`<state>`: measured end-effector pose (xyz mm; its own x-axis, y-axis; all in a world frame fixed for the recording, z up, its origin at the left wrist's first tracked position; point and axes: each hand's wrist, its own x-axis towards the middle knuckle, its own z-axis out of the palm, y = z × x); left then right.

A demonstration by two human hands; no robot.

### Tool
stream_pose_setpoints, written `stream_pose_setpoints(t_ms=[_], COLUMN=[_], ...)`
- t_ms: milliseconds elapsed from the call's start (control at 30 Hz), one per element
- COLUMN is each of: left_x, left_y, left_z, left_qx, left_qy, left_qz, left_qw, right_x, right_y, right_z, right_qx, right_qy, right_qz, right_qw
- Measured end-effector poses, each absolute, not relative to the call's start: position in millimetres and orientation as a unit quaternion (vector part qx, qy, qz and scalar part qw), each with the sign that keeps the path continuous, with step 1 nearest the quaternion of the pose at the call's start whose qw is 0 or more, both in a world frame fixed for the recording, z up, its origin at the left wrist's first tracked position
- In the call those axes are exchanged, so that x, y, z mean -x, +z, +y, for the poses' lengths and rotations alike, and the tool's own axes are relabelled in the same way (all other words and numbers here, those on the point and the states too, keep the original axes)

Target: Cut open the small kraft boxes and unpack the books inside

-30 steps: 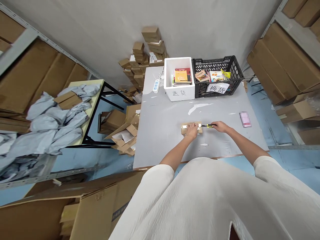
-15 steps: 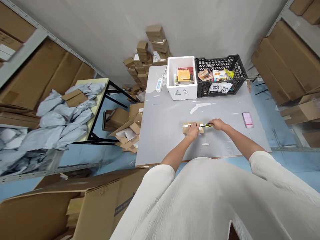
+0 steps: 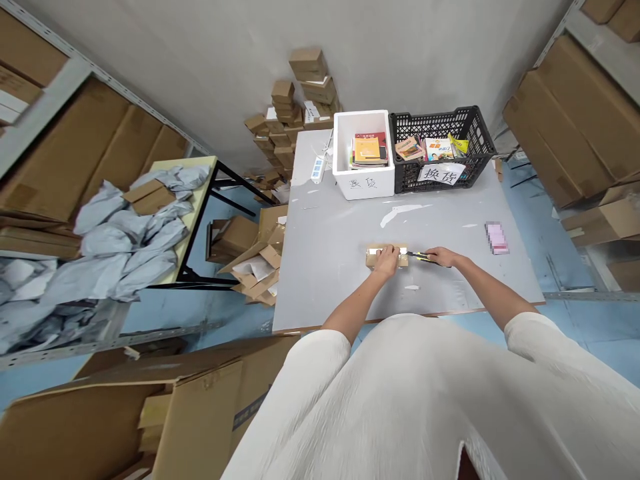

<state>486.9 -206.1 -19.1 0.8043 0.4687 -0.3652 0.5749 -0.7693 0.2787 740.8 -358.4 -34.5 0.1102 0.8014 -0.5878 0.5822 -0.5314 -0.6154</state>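
Head view, right of centre: the left hand (image 3: 387, 261) steadies the cardboard box (image 3: 372, 261), finger spread unclear, while the right hand (image 3: 442, 257), fingers wrapped round a cutter (image 3: 421, 257), would best cut shallow.

White box (image 3: 363, 175): upper middle of the frame, books (image 3: 369, 149) lying inside, handwriting (image 3: 370, 183) across its front.
Black crate (image 3: 406, 179): just right of it, holding more books (image 3: 440, 149), with a handwritten paper (image 3: 441, 174) on its front.
Power strip (image 3: 318, 169): left of the white box, lying on the grey table (image 3: 325, 267).
Pink item (image 3: 497, 239): right of the frame, too blurred for me to read.
Small boxes (image 3: 283, 93): piled by the wall (image 3: 425, 53), upper middle.
Grey bags (image 3: 145, 247): heaped on a yellow table (image 3: 187, 162) at left, a brown box (image 3: 150, 196) among them.
Big carton (image 3: 205, 407): open, lower left, with smaller boxes (image 3: 155, 412) inside.
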Motion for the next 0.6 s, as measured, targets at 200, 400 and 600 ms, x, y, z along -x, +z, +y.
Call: stream_pose_setpoints(t_ms=[200, 400, 600], left_x=[-488, -486, -487], left_y=[-22, -21, -18], left_z=[-205, -206, -209], left_qx=[-0.932, -0.933, -0.936], left_qy=[-0.135, -0.129, -0.129], left_qz=[0.277, 0.275, 0.27], left_qw=[0.192, 0.192, 0.186], right_x=[-726, -717, -719], right_y=[-46, -51, -46], right_z=[-364, -379, -383], right_qx=[0.737, 0.734, 0.764], right_qy=[0.44, 0.472, 0.455], right_qz=[-0.473, -0.443, -0.396], right_qw=[0.198, 0.206, 0.23])
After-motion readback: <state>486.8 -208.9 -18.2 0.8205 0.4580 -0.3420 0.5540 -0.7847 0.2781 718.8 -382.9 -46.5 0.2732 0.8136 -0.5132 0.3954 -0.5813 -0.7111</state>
